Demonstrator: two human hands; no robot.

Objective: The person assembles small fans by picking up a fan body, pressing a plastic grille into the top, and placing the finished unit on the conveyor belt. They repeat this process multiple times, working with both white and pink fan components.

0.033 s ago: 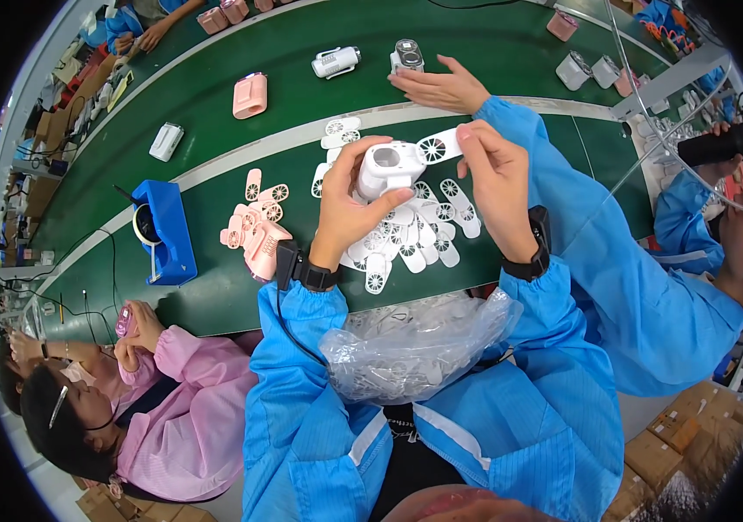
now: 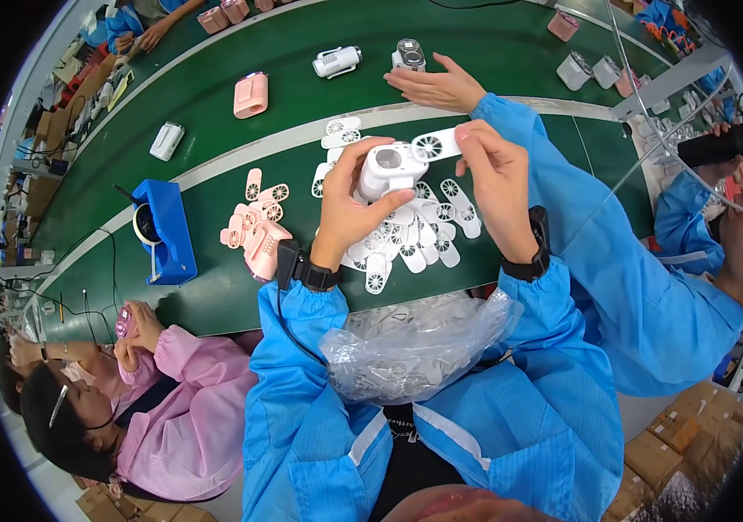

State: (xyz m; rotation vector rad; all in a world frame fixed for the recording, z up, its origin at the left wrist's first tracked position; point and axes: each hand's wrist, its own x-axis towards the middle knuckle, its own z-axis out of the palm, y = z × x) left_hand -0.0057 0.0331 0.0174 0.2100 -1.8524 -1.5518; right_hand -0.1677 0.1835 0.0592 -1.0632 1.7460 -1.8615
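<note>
My left hand (image 2: 350, 200) is wrapped round a white rounded plastic housing (image 2: 384, 170) with an opening in its top face. Between thumb and fingers, my right hand (image 2: 495, 165) pinches one end of a white oval cover (image 2: 438, 144) with a spoked, fan-like grille. The grille end overlaps the housing's right upper edge; whether they touch I cannot tell. Beneath both hands lies a loose pile of similar white covers (image 2: 406, 233). To the left are several pink covers (image 2: 254, 209) and a pink housing (image 2: 264, 248).
A blue stand (image 2: 176, 235) holding a roll is at the left. Along the green belt (image 2: 206, 130) sit pink and white housings. A co-worker's hand (image 2: 439, 85) reaches in beyond my right hand. Against my front rests a clear plastic bag (image 2: 424, 348) of parts. Another person in pink (image 2: 189, 409) sits left.
My right hand has brought the white cover slightly left, further over the housing's edge. The co-worker's hand has shifted a little left. My left hand stays about where it was.
</note>
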